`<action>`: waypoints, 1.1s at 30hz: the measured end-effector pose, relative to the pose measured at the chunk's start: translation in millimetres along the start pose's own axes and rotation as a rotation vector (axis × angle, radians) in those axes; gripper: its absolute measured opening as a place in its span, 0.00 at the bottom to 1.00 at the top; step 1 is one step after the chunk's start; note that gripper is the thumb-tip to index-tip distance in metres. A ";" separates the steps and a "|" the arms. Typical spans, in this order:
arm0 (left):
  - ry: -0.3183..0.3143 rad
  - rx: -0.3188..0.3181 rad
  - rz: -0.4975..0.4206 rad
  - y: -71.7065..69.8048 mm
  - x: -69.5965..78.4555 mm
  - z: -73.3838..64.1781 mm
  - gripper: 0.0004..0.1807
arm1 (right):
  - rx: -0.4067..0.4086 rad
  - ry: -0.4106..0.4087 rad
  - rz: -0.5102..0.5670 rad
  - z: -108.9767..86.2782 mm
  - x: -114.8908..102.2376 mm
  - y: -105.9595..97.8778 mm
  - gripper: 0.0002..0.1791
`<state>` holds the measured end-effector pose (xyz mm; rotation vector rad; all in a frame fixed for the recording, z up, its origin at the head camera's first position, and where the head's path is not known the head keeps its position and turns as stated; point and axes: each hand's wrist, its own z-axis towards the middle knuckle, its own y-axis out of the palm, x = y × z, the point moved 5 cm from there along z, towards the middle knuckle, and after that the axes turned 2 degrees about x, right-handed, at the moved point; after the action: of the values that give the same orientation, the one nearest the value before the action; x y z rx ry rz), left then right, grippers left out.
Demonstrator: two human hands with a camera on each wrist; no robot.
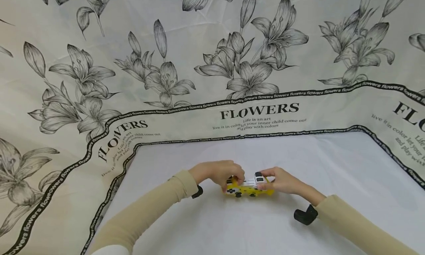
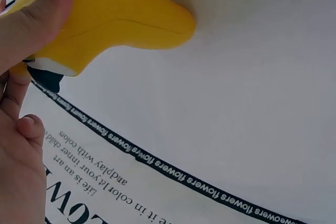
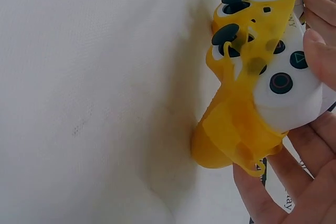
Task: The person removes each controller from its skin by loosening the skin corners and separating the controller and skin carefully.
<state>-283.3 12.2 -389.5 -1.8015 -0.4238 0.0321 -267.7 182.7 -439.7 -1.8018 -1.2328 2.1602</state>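
Note:
A white game controller (image 3: 294, 103) sits partly inside a yellow silicone cover (image 3: 220, 132). The cover is peeled back and bunched at the end with the shape buttons, where white casing shows. Around the D-pad and the two black thumbsticks it still lies over the controller. My left hand (image 1: 226, 172) grips the D-pad end, its thumb pressed on the yellow side in the left wrist view. At the other end, my right hand (image 1: 283, 180) holds the bare white part between thumb and fingers. The loose cover edge hangs beside the right fingers (image 3: 254, 192).
Under the hands lies a white cloth surface (image 1: 186, 225). A flower-printed curtain (image 1: 259, 114) with black lettered borders rises behind and at both sides. Black wrist devices (image 1: 305, 214) stick out below the beige sleeves (image 1: 149, 207).

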 end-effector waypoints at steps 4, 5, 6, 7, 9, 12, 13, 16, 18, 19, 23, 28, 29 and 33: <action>-0.025 -0.045 0.014 0.3 -1.9 3.9 0.26 | -0.015 -0.006 0.026 1.3 -1.4 0.5 0.29; -0.036 -0.055 0.014 0.3 -2.3 4.2 0.27 | -0.019 -0.006 0.026 1.4 -1.5 1.0 0.29; -0.044 -0.063 0.014 0.3 -2.6 4.2 0.27 | -0.023 -0.004 0.028 1.4 -1.7 1.8 0.29; -0.050 -0.070 0.016 0.4 -2.9 4.1 0.27 | -0.025 -0.002 0.031 1.2 -2.0 2.5 0.29; -0.061 -0.075 0.018 0.5 -3.7 3.8 0.26 | -0.027 0.002 0.037 0.6 -2.4 3.9 0.30; -0.069 -0.073 0.025 0.1 -4.4 3.1 0.26 | -0.021 0.001 0.032 -1.1 -2.8 4.7 0.29; -0.072 -0.069 0.028 -0.1 -4.7 3.0 0.26 | -0.018 0.001 0.031 -1.7 -3.0 4.6 0.29; -0.088 -0.057 0.044 -0.7 -6.2 3.1 0.26 | -0.015 0.009 0.033 -3.5 -2.9 4.1 0.29; -0.096 -0.042 0.053 -0.5 -7.9 3.1 0.26 | -0.019 0.013 0.043 -5.2 -3.3 3.8 0.29; -0.096 -0.027 0.053 0.3 -10.1 1.8 0.26 | -0.022 0.015 0.045 -5.1 -3.8 4.3 0.29; -0.098 0.034 0.044 2.7 -16.9 -3.9 0.25 | -0.024 0.013 0.013 -4.4 -4.7 4.0 0.30; -0.134 0.090 0.040 3.9 -21.2 -11.3 0.24 | -0.014 0.023 -0.012 -1.4 -3.4 2.8 0.31; -0.141 0.104 0.039 4.4 -22.1 -13.0 0.24 | -0.011 0.024 -0.008 -1.1 -3.2 3.0 0.31; -0.129 0.194 0.027 7.4 -24.4 -21.2 0.23 | -0.003 0.031 0.008 0.0 -2.1 3.7 0.30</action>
<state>-298.9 -16.4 -395.4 -1.6191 -0.4716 0.2032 -265.5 179.1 -440.2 -1.8373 -1.2242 2.1278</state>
